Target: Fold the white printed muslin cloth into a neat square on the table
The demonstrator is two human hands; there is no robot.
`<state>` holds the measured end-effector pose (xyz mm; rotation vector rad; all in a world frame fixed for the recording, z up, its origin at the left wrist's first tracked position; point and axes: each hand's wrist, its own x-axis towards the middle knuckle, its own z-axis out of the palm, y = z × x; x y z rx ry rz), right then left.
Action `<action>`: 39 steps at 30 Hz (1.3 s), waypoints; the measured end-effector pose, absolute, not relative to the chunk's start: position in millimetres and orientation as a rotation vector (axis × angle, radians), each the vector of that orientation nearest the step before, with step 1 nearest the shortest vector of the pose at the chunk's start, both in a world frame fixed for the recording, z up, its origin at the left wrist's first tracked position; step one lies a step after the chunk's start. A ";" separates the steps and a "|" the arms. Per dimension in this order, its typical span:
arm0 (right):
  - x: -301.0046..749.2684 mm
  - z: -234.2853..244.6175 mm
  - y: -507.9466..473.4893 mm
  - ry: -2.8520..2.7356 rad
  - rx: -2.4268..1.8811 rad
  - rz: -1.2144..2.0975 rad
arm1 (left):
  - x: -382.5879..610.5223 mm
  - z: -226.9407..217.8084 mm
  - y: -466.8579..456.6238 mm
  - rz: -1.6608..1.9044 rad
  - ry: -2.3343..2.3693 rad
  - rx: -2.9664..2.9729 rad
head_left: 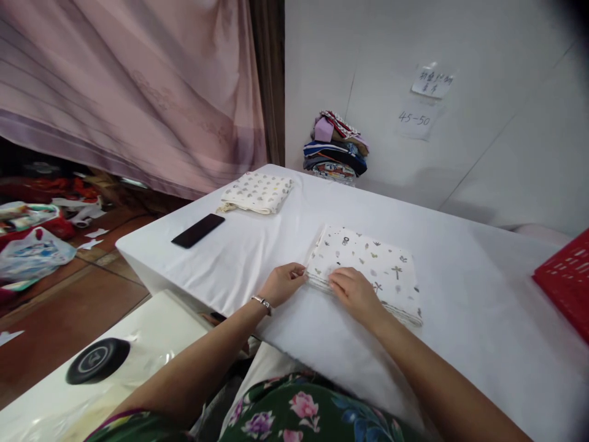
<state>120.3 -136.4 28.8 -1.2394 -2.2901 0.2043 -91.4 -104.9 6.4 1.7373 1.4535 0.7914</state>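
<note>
A folded white cloth with small printed figures (pixel 372 261) lies on the white table (pixel 460 344) in front of me. My left hand (pixel 283 283) pinches the cloth's near left corner, fingers closed on its edge. My right hand (pixel 354 291) rests on the cloth's near edge with the fingers curled down onto it. A metal bracelet sits on my left wrist.
A second folded patterned cloth (pixel 257 192) and a black phone (pixel 198 231) lie at the table's far left. A stack of folded fabrics (pixel 337 147) stands against the wall. A red basket (pixel 568 279) sits at the right edge. Bags litter the floor on the left.
</note>
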 end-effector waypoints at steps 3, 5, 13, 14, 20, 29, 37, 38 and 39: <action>98.9 25.1 -120.9 -2.325 -1.268 0.192 | -90.4 3.7 -106.0 0.805 1.436 1.708; 89.6 21.0 -114.0 -2.342 -1.317 0.151 | -90.0 0.4 -105.9 0.828 1.439 1.707; 84.2 9.5 -109.8 -2.247 -1.340 0.171 | -91.5 -8.9 -105.4 0.849 1.435 1.754; 84.3 8.7 -110.3 -2.231 -1.334 0.178 | -91.6 -9.4 -105.3 0.848 1.435 1.752; 80.5 6.2 -113.7 -2.268 -1.295 0.154 | -92.5 -12.1 -104.5 0.852 1.433 1.762; 77.3 7.4 -115.7 -2.331 -1.360 0.067 | -93.0 -8.0 -105.5 0.845 1.416 1.783; 77.6 3.5 -116.2 -2.292 -1.331 0.015 | -93.3 -3.2 -106.0 0.783 1.424 1.757; 77.9 3.5 -116.3 -2.270 -1.318 0.034 | -93.3 -2.8 -106.1 0.782 1.425 1.748; 78.2 3.8 -116.5 -2.254 -1.305 0.053 | -93.3 -2.5 -106.2 0.785 1.426 1.740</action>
